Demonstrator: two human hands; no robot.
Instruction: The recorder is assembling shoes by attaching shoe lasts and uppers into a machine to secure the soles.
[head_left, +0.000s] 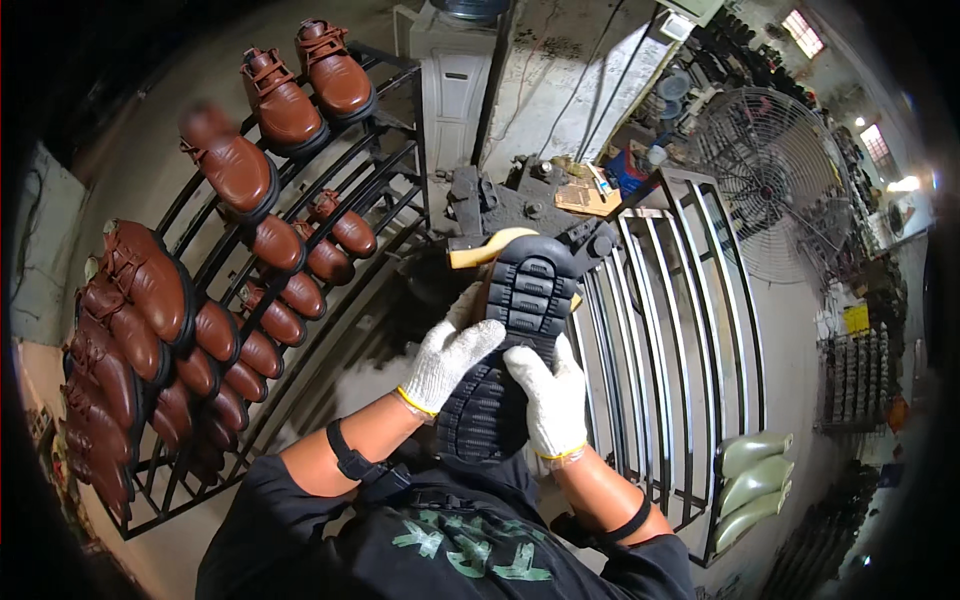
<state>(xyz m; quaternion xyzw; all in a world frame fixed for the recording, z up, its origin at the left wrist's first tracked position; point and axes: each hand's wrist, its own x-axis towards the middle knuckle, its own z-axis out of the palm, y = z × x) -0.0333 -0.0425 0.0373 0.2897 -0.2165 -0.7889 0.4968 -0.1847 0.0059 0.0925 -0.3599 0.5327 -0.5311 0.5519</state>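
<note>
Background comprises a dim workshop: a black rack (418,130) of brown shoes (290,115) stands at left, and a large wire-guarded fan (768,190) at upper right. Dark equipment (535,208) beyond the work is partly covered and appears to be a machine. Outer edges fade to black. One shoe (533,285) is positioned centrally before the torso, sole toward the camera; its upper is mostly hidden. Sole: black, deeply ribbed, toe upward. Left hand (455,355) and right hand (555,395), both in white knit gloves, grasp the shoe, thumbs on the sole's midsection; most fingers are concealed. Black shirt (370,550) bears a pale green print (470,555).
</note>
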